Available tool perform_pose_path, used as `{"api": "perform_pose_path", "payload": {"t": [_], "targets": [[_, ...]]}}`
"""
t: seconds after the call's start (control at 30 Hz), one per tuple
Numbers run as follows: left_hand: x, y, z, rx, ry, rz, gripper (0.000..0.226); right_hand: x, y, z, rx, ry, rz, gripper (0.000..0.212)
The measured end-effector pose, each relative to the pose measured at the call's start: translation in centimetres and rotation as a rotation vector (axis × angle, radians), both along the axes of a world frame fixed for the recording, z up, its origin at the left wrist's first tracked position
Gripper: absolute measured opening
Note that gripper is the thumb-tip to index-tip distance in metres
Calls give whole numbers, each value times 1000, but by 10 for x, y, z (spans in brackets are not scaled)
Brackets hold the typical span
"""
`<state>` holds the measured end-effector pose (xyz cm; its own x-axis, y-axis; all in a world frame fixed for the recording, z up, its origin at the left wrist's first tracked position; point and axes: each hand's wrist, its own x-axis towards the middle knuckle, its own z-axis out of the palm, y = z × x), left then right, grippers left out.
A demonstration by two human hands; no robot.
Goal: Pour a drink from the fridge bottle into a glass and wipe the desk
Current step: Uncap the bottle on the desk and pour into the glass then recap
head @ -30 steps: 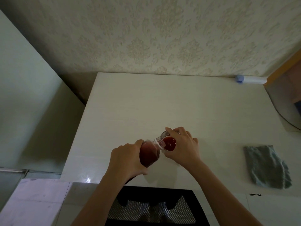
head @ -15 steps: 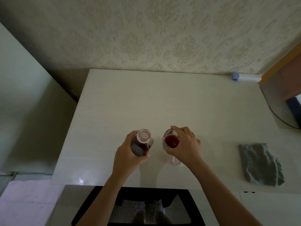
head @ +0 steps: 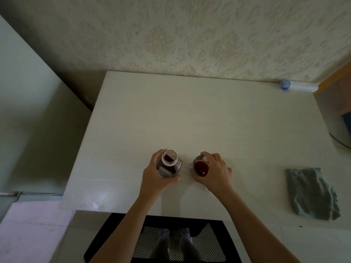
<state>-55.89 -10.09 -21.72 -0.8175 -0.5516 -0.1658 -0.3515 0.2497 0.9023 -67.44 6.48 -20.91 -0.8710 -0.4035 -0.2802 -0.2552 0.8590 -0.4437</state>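
An uncapped clear bottle [head: 169, 165] of dark red drink stands upright near the front of the pale desk [head: 199, 118], and my left hand [head: 154, 177] wraps around its left side. To its right stands a glass [head: 201, 168] holding red drink, gripped by my right hand [head: 216, 172] from the right. Bottle and glass stand a short gap apart. A grey-green cloth [head: 311, 194] lies flat at the desk's front right.
A white roll with a blue end [head: 298, 86] lies at the desk's back right corner against the patterned wall. A black mesh chair seat [head: 171, 242] is below the desk's front edge. A pale green cabinet side rises at left.
The bottle went from tilted with its mouth over the glass to upright and moved left, away from the glass. My right hand stayed on the glass.
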Motion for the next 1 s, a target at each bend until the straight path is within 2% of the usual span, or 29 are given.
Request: {"api": "perform_pose_path", "payload": {"t": [0.33, 0.53, 0.8, 1.0], "targets": [[-1, 3, -7, 15, 8, -12, 83, -3, 1, -9, 27, 19, 28, 71], [-1, 3, -6, 51, 20, -23, 84, -3, 2, -6, 73, 6, 74, 85], [4, -1, -6, 123, -1, -57, 96, -4, 11, -4, 27, -74, 95, 122], [10, -3, -7, 127, 8, -57, 90, 4, 35, -8, 28, -64, 37, 122]]}}
